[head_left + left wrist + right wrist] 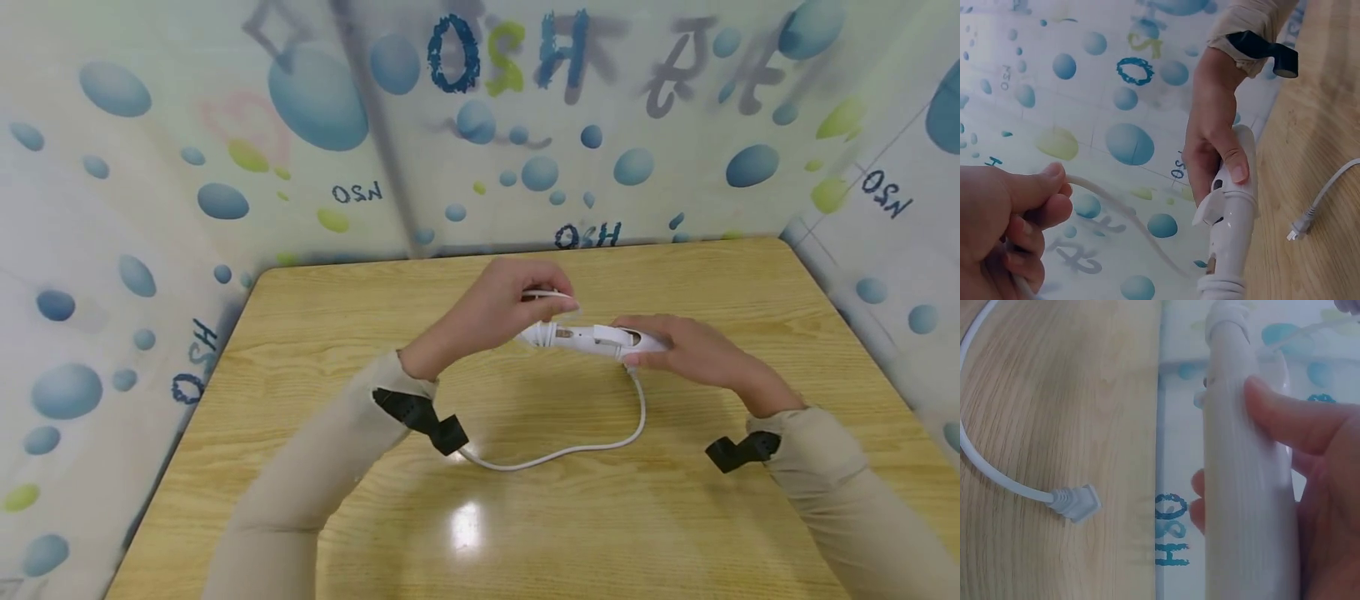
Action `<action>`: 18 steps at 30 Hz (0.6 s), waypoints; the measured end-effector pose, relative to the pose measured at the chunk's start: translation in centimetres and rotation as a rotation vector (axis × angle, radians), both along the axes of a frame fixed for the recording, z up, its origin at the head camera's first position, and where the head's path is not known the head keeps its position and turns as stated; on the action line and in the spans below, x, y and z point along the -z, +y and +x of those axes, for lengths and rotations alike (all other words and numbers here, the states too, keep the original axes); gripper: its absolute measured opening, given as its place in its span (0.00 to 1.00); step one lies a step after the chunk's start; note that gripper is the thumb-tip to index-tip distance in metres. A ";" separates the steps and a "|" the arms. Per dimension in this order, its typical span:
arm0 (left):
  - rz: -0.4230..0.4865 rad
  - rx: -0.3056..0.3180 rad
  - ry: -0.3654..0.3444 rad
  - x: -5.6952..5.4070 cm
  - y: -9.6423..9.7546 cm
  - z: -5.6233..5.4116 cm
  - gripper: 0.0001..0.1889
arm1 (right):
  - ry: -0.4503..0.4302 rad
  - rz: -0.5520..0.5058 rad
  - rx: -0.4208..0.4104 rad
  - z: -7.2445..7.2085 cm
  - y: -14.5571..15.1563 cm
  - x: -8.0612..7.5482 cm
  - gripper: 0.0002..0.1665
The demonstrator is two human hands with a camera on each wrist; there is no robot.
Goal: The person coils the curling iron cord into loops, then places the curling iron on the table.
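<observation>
Plainly, the right hand [693, 352] has its thumb and fingers wrapped round one end of a white corded appliance [583, 340], holding it above the worktop [352, 321], toward the far side and right of centre. A small lever [613, 335] stands out from its body. Around the end nearer the left hand [517, 302] sit rings that look like turns of the white cord [581, 450].

That left hand is closed on a stretch of cord — thumb and forefinger pinching it, the other fingers curled in — and the stretch slants back toward the ringed end. More cord loops below, between the arms, up to its plug [1300, 226], under the appliance; whether the plug touches the worktop is hard to tell. Black wrist cameras [420, 417] are strapped over both beige sleeves [285, 500].
</observation>
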State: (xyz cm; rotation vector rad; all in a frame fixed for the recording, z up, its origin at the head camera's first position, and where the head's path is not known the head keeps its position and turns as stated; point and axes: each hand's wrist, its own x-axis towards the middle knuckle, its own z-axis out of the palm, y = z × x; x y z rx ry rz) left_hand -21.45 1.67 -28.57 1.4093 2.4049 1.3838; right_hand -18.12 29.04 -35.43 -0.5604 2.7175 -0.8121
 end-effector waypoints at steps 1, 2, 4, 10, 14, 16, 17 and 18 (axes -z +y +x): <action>-0.001 -0.006 0.004 0.0 -0.1 0.2 0.04 | 0.002 -0.004 0.020 0.0 0.1 0.0 0.34; 0.002 -0.017 0.001 0.1 -0.3 0.4 0.03 | 0.003 -0.010 0.042 -0.1 0.3 -0.1 0.34; 0.012 -0.038 -0.026 0.3 -0.8 0.8 0.03 | 0.011 -0.028 0.084 -0.1 0.6 -0.2 0.34; 0.077 -0.088 -0.157 2.2 -2.1 1.8 0.04 | 0.012 -0.151 0.213 -0.3 1.3 -0.4 0.35; 0.086 -0.114 -0.224 4.0 -2.3 2.0 0.04 | 0.016 -0.199 0.262 -0.4 1.1 -0.7 0.36; 0.077 -0.126 -0.255 4.9 -2.3 2.0 0.04 | 0.019 -0.233 0.272 -0.4 0.9 -0.9 0.36; 0.069 -0.135 -0.272 5.4 -2.3 1.9 0.04 | 0.019 -0.253 0.276 -0.4 0.8 -0.9 0.36; 0.062 -0.145 -0.285 5.8 -2.3 1.8 0.04 | 0.020 -0.279 0.277 -0.4 0.8 -1.0 0.36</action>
